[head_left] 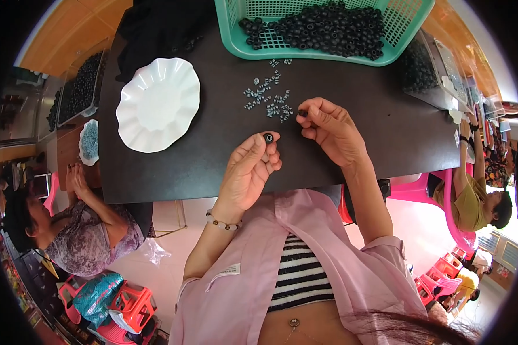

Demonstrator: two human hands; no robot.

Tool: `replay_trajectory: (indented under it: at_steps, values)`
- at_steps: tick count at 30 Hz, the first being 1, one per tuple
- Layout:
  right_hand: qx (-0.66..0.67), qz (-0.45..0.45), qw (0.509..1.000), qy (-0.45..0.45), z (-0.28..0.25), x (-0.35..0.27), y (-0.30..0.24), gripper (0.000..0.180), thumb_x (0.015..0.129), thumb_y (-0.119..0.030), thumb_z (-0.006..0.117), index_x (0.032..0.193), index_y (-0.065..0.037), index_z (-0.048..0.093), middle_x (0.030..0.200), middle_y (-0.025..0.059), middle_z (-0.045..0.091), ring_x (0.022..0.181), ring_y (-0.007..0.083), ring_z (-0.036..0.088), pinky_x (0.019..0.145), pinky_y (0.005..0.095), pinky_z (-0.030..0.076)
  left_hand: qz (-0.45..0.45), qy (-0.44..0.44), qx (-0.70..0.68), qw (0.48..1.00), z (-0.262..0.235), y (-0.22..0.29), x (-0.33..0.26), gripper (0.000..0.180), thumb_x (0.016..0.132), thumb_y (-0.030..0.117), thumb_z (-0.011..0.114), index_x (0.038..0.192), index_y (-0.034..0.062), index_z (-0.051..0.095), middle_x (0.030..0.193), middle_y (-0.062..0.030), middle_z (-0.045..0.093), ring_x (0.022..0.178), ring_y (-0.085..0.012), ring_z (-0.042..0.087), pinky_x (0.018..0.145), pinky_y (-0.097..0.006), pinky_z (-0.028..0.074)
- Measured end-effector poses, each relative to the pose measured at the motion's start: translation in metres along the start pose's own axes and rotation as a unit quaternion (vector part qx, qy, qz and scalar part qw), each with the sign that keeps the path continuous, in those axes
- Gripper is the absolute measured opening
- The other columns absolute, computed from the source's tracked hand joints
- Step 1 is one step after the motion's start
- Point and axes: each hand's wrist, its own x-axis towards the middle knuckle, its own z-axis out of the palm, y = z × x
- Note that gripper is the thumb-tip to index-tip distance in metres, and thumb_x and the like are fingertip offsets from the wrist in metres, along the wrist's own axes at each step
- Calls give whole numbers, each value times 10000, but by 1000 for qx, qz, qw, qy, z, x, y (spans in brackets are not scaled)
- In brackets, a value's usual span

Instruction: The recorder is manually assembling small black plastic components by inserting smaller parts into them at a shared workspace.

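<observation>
Busy workshop vibe, with a dark table (213,149) in the middle and other people sitting at both sides. Left hand (247,172) is pinching a small black ring (268,137) between thumb and fingertips, held up end-on so the hole faces the camera, probably to keep it easy to line up. Right hand (331,129) is closed narrow on another tiny dark piece (303,113) at its fingertips, right next to a loose scatter of little metal springs (269,98) on the table, close enough to grab. Green mesh basket (322,29) at the far edge holds a big heap of the same black rings (322,29). White scalloped plate (158,103) to the left looks empty.
</observation>
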Motion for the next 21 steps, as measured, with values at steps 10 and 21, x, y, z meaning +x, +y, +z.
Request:
replay_trajectory:
  at_steps: [10,21]
  values:
    - [-87,-29,996,-3,10,-14,9,163,838,-91,700,965,-9,639,871,30,643,789,92,606,711,219,463,0,2,7,1000,-1,-6,-3,300,981,261,510,1095,-4,594,828,6,554,748,-87,508,713,-256,449]
    - [-169,-102,979,-41,14,-18,17,129,832,-88,709,922,-7,665,845,16,654,810,84,597,774,230,481,3,4,44,999,1,-8,-6,273,973,262,519,1029,15,622,785,6,540,735,-102,486,695,-267,420]
